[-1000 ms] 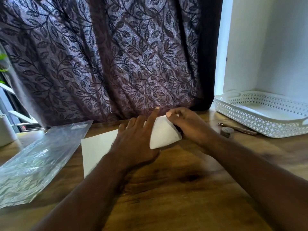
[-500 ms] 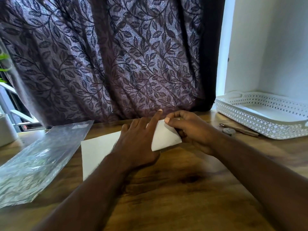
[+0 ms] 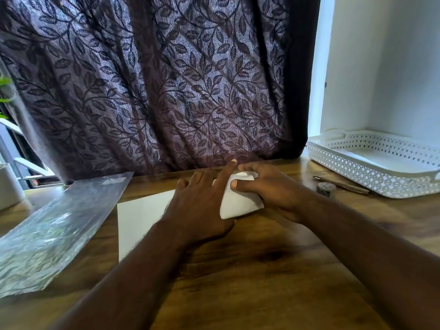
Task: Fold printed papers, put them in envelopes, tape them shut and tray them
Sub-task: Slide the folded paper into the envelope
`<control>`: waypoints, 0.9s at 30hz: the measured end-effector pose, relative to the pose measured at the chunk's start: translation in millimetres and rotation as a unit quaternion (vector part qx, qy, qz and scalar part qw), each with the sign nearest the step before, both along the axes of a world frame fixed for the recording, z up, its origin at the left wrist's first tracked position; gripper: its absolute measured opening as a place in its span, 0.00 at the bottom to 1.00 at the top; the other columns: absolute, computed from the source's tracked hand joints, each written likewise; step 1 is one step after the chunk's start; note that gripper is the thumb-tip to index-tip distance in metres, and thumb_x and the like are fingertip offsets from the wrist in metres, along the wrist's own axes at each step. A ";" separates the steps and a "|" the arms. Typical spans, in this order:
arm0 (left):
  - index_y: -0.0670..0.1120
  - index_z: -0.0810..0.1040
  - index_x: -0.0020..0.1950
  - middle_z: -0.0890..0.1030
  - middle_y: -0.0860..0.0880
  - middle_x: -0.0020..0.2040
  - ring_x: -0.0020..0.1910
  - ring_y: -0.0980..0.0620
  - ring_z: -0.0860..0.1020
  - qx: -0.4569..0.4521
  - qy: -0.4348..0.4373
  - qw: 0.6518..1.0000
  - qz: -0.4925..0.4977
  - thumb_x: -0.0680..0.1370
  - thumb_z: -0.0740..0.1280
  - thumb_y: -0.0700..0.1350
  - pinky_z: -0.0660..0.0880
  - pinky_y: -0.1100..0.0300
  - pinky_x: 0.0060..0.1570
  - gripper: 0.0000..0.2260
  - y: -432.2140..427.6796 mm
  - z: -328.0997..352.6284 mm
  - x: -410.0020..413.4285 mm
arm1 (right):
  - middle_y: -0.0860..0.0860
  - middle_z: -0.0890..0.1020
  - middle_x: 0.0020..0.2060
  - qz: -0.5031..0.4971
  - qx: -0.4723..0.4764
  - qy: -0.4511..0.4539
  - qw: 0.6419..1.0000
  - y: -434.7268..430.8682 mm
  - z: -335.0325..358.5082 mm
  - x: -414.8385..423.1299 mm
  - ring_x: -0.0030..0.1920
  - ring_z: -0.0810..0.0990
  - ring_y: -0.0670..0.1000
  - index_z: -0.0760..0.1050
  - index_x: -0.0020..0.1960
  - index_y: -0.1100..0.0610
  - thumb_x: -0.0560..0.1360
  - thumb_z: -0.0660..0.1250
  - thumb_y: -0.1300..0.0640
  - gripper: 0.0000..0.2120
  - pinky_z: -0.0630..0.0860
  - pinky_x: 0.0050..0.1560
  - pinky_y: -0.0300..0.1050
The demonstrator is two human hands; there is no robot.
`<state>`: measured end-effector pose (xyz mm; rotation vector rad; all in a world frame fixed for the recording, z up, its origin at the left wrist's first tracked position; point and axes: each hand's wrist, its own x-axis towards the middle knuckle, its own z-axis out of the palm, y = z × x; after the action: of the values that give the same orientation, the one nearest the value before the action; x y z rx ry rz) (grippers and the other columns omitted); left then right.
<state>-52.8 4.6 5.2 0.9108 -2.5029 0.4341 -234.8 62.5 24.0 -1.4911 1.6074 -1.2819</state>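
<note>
Wooden table (image 3: pixel 262 282) carries the paper (image 3: pixel 142 217) at centre, left grip (image 3: pixel 200 206) pressing it flat with straight fingers, right grip (image 3: pixel 269 189) curled round its end folded over from 3 o'clock; if either slips, the crease could land crooked.

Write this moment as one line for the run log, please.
step: folding paper | left hand: presses paper flat | right hand: grips folded-over end | tape roll, tray: untouched

A dark purple curtain (image 3: pixel 166 91) with a leaf pattern hangs behind the wooden table (image 3: pixel 262 282), daylight glowing through it. A white wall (image 3: pixel 392 67) corner stands at right.
</note>
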 end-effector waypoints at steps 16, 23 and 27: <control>0.62 0.32 0.78 0.56 0.52 0.80 0.77 0.45 0.58 0.112 -0.006 0.993 0.046 0.58 0.60 0.84 0.60 0.37 0.70 0.59 3.1 8.1 8.2 | 0.59 0.85 0.52 -0.013 0.094 -0.258 0.961 9.5 1.6 -8.0 0.54 0.84 0.60 0.76 0.51 0.60 0.73 0.72 0.71 0.11 0.83 0.52 0.59; 0.58 0.41 0.80 0.77 0.43 0.66 0.64 0.41 0.76 0.252 0.165 0.953 0.027 0.74 0.63 0.70 0.72 0.47 0.63 0.44 -4.6 17.4 7.7 | 0.61 0.83 0.55 -0.111 -0.004 -0.253 0.961 1.5 6.1 -23.1 0.52 0.84 0.61 0.68 0.71 0.63 0.70 0.70 0.76 0.31 0.83 0.47 0.56; 0.49 0.66 0.76 0.82 0.49 0.60 0.57 0.51 0.81 0.416 0.339 0.844 -0.014 0.70 0.75 0.63 0.75 0.50 0.63 0.40 -14.9 5.8 -3.7 | 0.62 0.85 0.51 -0.161 -0.050 -0.240 0.956 7.2 9.3 -35.4 0.46 0.85 0.58 0.78 0.55 0.63 0.74 0.68 0.72 0.12 0.83 0.47 0.53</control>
<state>-56.5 -10.3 11.1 1.0578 -1.9587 -0.9250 -270.2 69.7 33.4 -0.8873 1.5040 -1.7680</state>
